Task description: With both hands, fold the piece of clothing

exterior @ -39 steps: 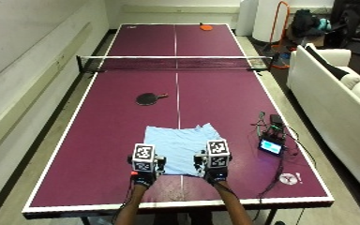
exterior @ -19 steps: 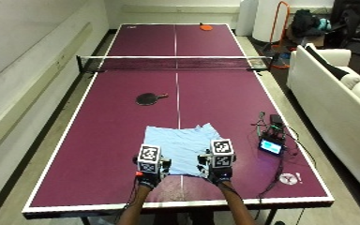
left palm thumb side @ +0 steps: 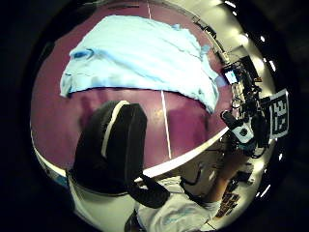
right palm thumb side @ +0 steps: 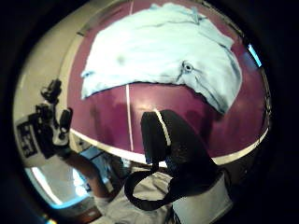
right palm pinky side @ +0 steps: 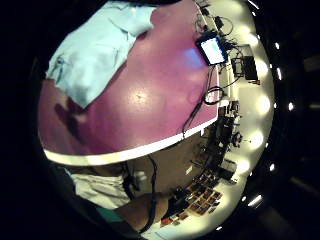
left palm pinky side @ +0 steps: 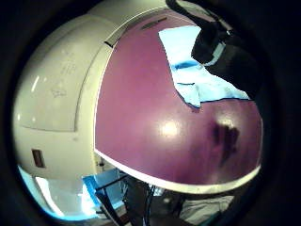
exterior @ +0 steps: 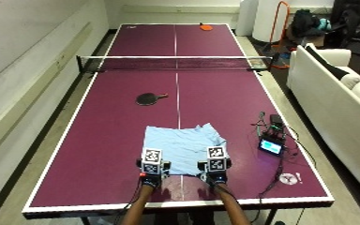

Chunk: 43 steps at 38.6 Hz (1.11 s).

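Neither grip holds anything. The left hand (exterior: 151, 174) and right hand (exterior: 215, 174) hover side by side over the near end of the table (exterior: 105, 140), just at the near edge of the cloth (exterior: 181, 147). In the left thumb-side palm view a gloved thumb (left palm thumb side: 113, 145) hangs relaxed above bare table, short of the cloth's hem; the right thumb-side palm view shows the same for its thumb (right palm thumb side: 170, 144).

The light blue cloth lies spread flat on the table, straight ahead of both hands. Its near hem runs crosswise, from one hand to the other, so each hand sits about as close to its own near corner as the other does. The likely move is for each hand to reach slightly forward, pinch that hem and carry it away towards the far edge.
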Each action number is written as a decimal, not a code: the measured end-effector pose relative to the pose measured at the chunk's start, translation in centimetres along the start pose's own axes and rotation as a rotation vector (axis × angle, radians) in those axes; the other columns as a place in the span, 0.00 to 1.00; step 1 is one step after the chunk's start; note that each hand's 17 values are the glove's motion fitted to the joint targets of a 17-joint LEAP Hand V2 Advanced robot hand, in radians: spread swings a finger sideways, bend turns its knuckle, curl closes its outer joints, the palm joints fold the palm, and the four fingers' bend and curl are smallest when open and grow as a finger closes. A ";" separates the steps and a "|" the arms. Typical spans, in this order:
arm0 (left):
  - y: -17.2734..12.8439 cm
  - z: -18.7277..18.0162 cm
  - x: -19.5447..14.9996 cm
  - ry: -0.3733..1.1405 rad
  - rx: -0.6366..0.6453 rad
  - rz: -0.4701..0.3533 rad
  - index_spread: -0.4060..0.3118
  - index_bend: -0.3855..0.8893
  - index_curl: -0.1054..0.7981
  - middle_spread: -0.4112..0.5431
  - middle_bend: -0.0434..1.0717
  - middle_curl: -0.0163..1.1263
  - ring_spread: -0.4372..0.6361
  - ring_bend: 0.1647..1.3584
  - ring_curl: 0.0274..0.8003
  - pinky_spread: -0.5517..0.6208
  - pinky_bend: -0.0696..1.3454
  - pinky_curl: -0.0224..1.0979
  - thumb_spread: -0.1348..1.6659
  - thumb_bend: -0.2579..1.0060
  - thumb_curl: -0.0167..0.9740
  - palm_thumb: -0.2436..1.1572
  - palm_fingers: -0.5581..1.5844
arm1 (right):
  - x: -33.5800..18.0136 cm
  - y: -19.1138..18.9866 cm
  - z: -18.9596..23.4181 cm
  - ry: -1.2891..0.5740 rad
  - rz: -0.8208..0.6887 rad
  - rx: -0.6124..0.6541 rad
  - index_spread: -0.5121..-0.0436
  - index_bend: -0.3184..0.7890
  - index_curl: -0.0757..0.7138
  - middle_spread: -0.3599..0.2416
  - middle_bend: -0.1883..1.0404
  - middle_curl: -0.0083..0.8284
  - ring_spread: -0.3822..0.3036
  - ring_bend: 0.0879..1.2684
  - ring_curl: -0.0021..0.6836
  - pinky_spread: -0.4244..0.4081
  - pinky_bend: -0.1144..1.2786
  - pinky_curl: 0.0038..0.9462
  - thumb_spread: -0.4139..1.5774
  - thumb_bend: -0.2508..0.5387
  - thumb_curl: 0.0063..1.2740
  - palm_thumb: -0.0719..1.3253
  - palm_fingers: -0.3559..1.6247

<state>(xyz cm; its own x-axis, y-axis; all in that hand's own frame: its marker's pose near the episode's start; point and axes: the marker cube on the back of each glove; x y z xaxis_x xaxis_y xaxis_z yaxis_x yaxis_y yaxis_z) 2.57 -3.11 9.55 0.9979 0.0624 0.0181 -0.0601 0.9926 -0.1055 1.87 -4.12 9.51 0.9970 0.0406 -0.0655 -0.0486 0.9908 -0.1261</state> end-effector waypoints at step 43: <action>7.3 -6.2 -2.5 -0.147 0.124 0.148 0.12 0.45 0.58 0.06 0.38 0.42 0.06 0.38 0.46 0.28 0.16 0.32 0.75 0.29 0.35 0.65 0.83 | 5.0 4.1 -3.5 -0.029 -0.299 -0.084 0.37 0.39 0.48 0.14 0.45 0.50 0.12 0.48 0.57 0.28 0.34 0.35 0.84 0.54 0.23 0.70 0.79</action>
<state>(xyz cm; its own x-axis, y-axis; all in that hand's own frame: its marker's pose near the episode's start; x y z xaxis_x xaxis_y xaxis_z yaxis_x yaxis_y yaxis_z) -0.21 3.30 2.63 0.9643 0.2133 0.1567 -0.2167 0.9762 0.0047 6.45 -0.34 5.21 0.9692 -0.2458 0.0147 0.2430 0.9454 -0.2173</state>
